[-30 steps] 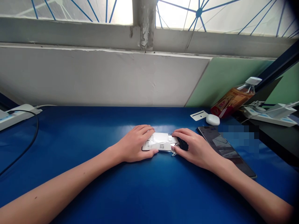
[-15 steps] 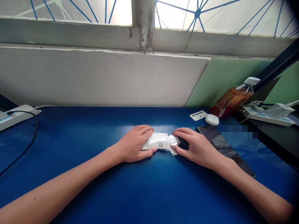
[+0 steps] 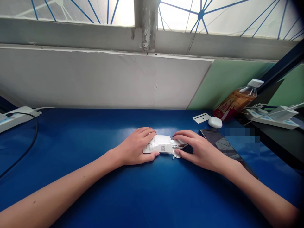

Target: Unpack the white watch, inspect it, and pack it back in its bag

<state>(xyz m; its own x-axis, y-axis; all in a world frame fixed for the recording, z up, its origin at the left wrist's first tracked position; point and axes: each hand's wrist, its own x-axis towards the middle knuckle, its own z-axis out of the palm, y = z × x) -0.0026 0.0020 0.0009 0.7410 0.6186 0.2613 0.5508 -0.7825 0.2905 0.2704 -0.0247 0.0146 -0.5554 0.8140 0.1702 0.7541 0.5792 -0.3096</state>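
Packet-opening stage, I'd say: my left hand [image 3: 135,147] pins the small white packet [image 3: 162,145] flat on the blue table [image 3: 95,177], mid-table. My right hand [image 3: 199,148] pinches its clear end flap, so the flap probably needs a steady sideways pull.

Blue table [image 3: 71,148] fills lower frame. Power strip [image 3: 14,118] with black cable [image 3: 28,148] at left edge. Right of centre: dark phone [image 3: 223,145], white case [image 3: 215,122], white card [image 3: 201,117]. Far right: orange bottle [image 3: 235,99], second power strip [image 3: 273,118].
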